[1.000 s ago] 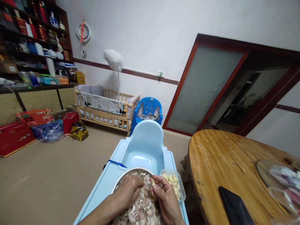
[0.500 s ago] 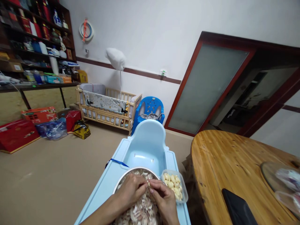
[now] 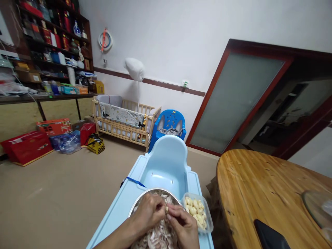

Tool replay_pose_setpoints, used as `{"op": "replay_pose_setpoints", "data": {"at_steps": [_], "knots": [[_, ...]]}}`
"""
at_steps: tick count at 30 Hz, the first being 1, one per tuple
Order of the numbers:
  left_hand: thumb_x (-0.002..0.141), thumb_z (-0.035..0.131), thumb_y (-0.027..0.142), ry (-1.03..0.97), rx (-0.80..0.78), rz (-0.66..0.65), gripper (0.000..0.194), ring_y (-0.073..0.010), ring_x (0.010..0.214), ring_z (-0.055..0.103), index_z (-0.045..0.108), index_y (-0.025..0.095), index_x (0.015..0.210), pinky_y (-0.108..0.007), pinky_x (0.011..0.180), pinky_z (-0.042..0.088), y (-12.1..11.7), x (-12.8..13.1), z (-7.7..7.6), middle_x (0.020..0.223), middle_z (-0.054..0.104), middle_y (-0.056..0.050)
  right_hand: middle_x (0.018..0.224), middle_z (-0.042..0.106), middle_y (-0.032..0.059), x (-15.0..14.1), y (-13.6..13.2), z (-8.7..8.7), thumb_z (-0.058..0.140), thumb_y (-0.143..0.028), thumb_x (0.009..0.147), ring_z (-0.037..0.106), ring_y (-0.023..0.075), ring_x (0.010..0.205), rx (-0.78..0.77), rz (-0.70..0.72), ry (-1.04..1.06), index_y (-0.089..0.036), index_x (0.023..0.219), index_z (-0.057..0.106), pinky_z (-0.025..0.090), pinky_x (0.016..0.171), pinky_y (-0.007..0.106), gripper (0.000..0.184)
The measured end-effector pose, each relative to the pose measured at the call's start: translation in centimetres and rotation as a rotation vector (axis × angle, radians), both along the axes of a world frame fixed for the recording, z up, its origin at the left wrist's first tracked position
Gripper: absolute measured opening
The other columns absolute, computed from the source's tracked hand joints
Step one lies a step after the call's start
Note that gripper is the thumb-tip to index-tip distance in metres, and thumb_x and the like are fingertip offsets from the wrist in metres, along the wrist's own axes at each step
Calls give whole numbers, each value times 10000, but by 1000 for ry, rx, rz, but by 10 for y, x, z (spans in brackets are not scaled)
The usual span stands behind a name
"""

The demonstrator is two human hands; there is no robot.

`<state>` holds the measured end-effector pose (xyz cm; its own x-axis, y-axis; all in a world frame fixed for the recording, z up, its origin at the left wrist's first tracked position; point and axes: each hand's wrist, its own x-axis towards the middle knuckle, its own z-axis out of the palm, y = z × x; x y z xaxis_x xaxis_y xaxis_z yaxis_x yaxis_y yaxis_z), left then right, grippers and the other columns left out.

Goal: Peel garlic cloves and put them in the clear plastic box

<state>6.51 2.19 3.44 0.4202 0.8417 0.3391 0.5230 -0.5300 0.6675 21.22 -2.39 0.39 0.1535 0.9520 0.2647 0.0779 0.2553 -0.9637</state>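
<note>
Over a round metal bowl (image 3: 135,204) heaped with garlic skins (image 3: 158,237), my two hands meet at the fingertips. A small pale garlic clove (image 3: 166,209) shows between them. My left hand (image 3: 151,211) is closed, thumb and forefinger pinched at the clove. From the other side, my right hand (image 3: 183,221) pinches the same clove with thumb and fingers. Just right of my right hand, a clear plastic container (image 3: 209,224) holds several peeled garlic cloves (image 3: 197,211). Bowl and container both stand on the tray of a light blue high chair (image 3: 166,155).
A round wooden table (image 3: 249,186) with a black phone-like object (image 3: 269,235) and a glass turntable (image 3: 311,207) is close on the right. Ahead are a blue child's chair (image 3: 169,119) and a wooden crib (image 3: 121,133). Red bags (image 3: 28,147) lie on the floor at left.
The whole view has shifted slightly, so the room sits further right and lower. My left fingers have curled in more at the clove; both hands stay together over the bowl.
</note>
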Motion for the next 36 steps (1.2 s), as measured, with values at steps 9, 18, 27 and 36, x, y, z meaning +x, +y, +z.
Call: {"op": "replay_pose_setpoints", "data": {"at_steps": [9,18,27,36], "knots": [[680,485,52,68,45,8,190,-163,584,608,640,145,620,-220,551,383,-3,1,2,621,675,-39,845,735,80,-3,-2,13,740,-288,629,641,261,823,-152,13,97,-201,806,748,482,760,336,197],[704,512,72,137,43,-36,168,-174,569,586,618,150,600,-235,532,388,-1,-2,-8,607,651,-42,751,742,20,-3,1,20,871,-326,443,620,116,637,-351,-28,584,-183,780,744,477,638,195,387],[743,478,31,67,75,-172,286,-214,795,630,673,157,911,-294,720,471,-5,-5,0,835,692,-76,710,726,14,-8,0,22,845,-309,527,602,88,591,-375,7,579,-149,784,724,470,608,181,326],[813,524,111,34,94,-170,170,-198,743,622,683,167,842,-270,679,461,-6,0,-2,791,690,-57,588,640,-35,-5,3,14,852,-246,485,530,91,573,-284,0,410,-154,661,700,412,562,175,250]]}}
